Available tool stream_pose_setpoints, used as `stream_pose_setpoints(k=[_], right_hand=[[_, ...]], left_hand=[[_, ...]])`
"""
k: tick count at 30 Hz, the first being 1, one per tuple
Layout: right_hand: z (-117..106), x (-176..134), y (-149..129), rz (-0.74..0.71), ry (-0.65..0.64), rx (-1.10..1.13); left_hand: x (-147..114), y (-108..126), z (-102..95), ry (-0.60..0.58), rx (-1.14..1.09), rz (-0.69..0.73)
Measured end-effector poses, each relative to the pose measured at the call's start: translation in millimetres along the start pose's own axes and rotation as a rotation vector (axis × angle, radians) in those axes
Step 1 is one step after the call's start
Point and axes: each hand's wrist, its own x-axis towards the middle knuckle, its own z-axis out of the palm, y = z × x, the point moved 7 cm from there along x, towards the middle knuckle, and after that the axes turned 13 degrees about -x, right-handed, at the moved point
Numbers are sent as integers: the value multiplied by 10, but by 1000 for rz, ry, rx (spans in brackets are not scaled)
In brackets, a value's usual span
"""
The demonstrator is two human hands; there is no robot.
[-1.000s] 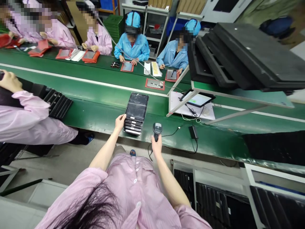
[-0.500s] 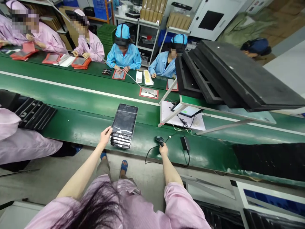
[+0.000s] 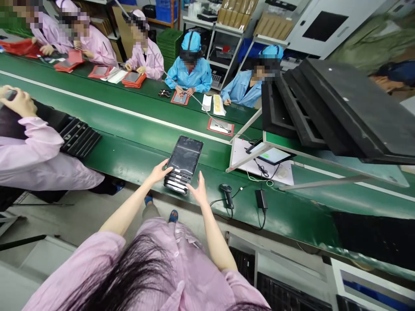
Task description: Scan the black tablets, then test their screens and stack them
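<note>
Stack of dark tablets (image 3: 186, 153): near edge of the green bench (image 3: 129, 160), between the two hands. Left hand (image 3: 158, 173) touches its left side, thumb and fingers parted; from my end I cannot tell how firmly it presses. Right hand (image 3: 199, 193) shows the big change: half a second ago I had it on the barcode scanner (image 3: 227, 195), now it is spread wide at the near right corner, contact unclear. Scanner lies free on the bench, right of that hand. My view has shifted too; a co-worker's hand (image 3: 21, 103) now shows at far left.

Bench, left to right: row of black cases (image 3: 81, 139), the stack, scanner, power adapter (image 3: 261, 200), black mat (image 3: 372, 242). Behind the scanner, a lit screen (image 3: 274, 153) sits under a rack (image 3: 337, 178) loaded with black slabs (image 3: 359, 116).

Room, left to right: people in pink (image 3: 149, 58), green crates (image 3: 169, 47), people in blue (image 3: 191, 77), metal shelves, white cabinet (image 3: 301, 39).
</note>
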Motion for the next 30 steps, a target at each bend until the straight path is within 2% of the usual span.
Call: stream_pose_setpoints(k=[2,5,11,20,25,30], right_hand=[[234,128,-285,-74,-42,-92],[353,245,-440,-89,15,-193],[379,176,-347,-36,54,-243],[401,53,-281,40,123,-224],[381,101,-225,-12,92,-217],[452,169,-107,-26,10,-216]], left_hand=[[-5,116,39,-81,50,47],[-8,220,73,-131,99,112],[7,207,74,-171,167,140],[-53,73,-20,-118,138,133],[7,-46,-44,-96,204,122],[15,-156,30,-143,216,62]])
